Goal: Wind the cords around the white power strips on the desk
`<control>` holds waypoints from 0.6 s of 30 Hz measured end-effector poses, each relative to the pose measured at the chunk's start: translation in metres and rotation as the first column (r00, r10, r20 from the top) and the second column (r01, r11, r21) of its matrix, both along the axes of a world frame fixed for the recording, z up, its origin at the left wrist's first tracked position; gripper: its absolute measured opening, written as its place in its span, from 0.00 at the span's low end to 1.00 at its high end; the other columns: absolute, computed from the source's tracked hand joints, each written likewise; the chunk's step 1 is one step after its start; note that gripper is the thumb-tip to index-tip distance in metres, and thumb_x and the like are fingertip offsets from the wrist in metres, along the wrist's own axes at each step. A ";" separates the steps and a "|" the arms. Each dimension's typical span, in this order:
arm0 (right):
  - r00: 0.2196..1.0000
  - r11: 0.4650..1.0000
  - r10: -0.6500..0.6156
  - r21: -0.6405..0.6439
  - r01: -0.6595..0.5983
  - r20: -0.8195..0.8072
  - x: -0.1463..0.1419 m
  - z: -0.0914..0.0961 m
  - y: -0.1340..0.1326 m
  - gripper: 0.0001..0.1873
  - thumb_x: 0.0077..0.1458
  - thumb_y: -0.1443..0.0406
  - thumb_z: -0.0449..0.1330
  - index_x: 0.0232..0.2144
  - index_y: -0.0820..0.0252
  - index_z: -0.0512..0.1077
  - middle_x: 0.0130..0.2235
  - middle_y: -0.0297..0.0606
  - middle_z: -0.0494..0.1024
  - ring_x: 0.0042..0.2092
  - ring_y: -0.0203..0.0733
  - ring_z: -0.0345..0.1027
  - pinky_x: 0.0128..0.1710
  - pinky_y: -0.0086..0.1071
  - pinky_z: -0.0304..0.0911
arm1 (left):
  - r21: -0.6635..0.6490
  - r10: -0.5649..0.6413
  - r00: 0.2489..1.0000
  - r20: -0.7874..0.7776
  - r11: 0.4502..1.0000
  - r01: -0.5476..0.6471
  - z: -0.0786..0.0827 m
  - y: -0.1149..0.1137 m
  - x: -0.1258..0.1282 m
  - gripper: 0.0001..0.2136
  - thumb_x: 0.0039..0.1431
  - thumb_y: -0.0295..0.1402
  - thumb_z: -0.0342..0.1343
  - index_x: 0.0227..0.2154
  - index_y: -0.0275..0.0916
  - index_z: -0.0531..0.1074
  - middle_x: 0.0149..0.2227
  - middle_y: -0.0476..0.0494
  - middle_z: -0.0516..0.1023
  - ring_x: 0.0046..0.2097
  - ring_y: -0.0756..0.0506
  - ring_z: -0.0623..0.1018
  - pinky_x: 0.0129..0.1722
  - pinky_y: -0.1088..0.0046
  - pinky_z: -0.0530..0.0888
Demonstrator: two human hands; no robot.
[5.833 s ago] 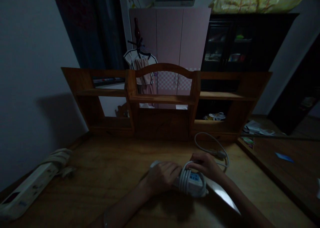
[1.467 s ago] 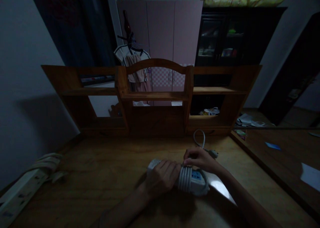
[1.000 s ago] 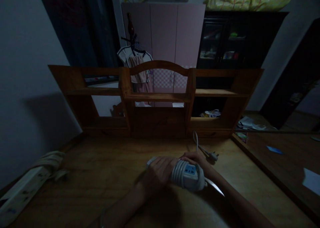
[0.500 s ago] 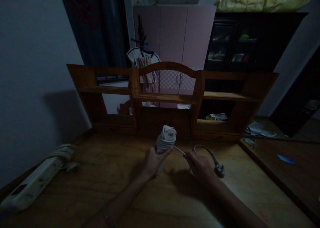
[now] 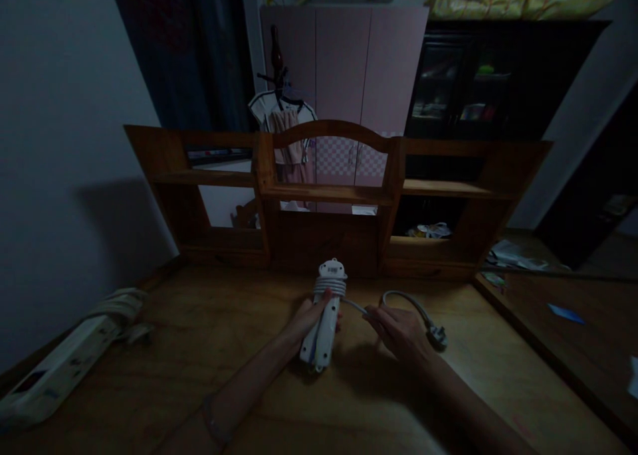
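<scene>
My left hand [image 5: 312,317] grips a white power strip [image 5: 326,335], its thumb across the strip and fingertips showing at the far side. The strip's underside, with screw holes and a small label, faces me. Several turns of grey-white power cord [image 5: 329,285] wrap its upper end. From these turns the cord runs right into my right hand [image 5: 396,327], which is closed on it. Beyond that hand the loose cord curves over the tabletop and ends in a plug [image 5: 437,337], lying just right of my right hand.
A second power strip [image 5: 60,368] with its cord wound at one end lies at the left by the wall. A wooden shelf unit [image 5: 329,192] stands along the back of the wooden table [image 5: 224,309]. On a brown surface at the right lies a blue card [image 5: 565,313].
My left hand has turned the power strip, so its long underside now faces me instead of its end. The right hand still holds the cord in about the same place.
</scene>
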State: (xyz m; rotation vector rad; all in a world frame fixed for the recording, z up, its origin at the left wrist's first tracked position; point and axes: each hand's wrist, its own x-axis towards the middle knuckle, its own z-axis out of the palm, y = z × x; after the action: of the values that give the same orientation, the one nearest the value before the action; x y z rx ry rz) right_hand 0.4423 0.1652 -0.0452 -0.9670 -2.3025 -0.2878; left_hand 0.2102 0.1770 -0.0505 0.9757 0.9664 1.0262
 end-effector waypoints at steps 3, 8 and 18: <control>1.000 0.999 0.005 0.031 -0.005 0.011 0.001 0.003 -0.004 0.08 0.62 0.65 0.52 0.39 0.58 0.71 0.29 0.36 0.75 0.28 0.35 0.66 0.29 0.29 0.55 | 0.061 -0.114 0.993 0.006 0.992 0.114 0.000 -0.001 -0.002 0.30 0.54 0.57 0.49 0.34 0.28 0.73 0.31 0.35 0.77 0.29 0.46 0.78 0.27 0.72 0.74; 0.997 0.992 0.030 0.122 -0.038 0.070 0.001 0.005 -0.007 0.07 0.61 0.66 0.53 0.39 0.58 0.70 0.30 0.37 0.75 0.27 0.36 0.65 0.27 0.30 0.53 | 0.075 -0.333 0.943 -0.030 0.939 0.334 0.011 -0.013 0.000 0.21 0.48 0.42 0.64 0.39 0.31 0.70 0.34 0.40 0.76 0.33 0.47 0.77 0.33 0.73 0.73; 0.996 0.996 0.077 0.045 -0.079 0.047 -0.009 0.009 -0.017 0.06 0.61 0.70 0.51 0.40 0.60 0.66 0.29 0.37 0.73 0.28 0.35 0.64 0.27 0.30 0.50 | 0.403 0.236 0.728 -0.644 0.913 0.061 0.017 -0.028 0.026 0.27 0.52 0.41 0.59 0.51 0.37 0.57 0.47 0.36 0.72 0.45 0.43 0.75 0.41 0.70 0.70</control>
State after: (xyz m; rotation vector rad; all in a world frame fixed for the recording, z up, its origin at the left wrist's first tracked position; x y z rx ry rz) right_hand 0.4336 0.1478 -0.0358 -0.8537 -2.3575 -0.3324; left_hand 0.2360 0.1489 -0.0335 1.7479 1.4519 0.9716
